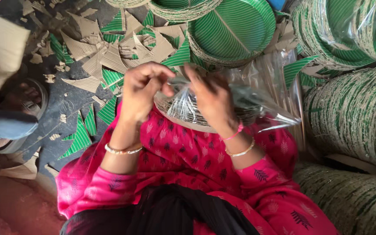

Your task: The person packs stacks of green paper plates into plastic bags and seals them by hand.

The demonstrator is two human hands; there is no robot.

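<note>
Hands (177,93) on crinkly bag (257,93) (clear plastic)

— What is the person wearing?

— A bright pink garment (196,161) printed with small leaf-like motifs, some white, some dark. The sleeves (92,191) end short of the wrists. A black cloth (175,213) lies across the front.

— Any jewellery?

— A thin metal bangle (122,150) at the left hand (142,89). At the right hand (212,100), a golden bangle (241,152) and a pink thread (235,135) above it.
</note>
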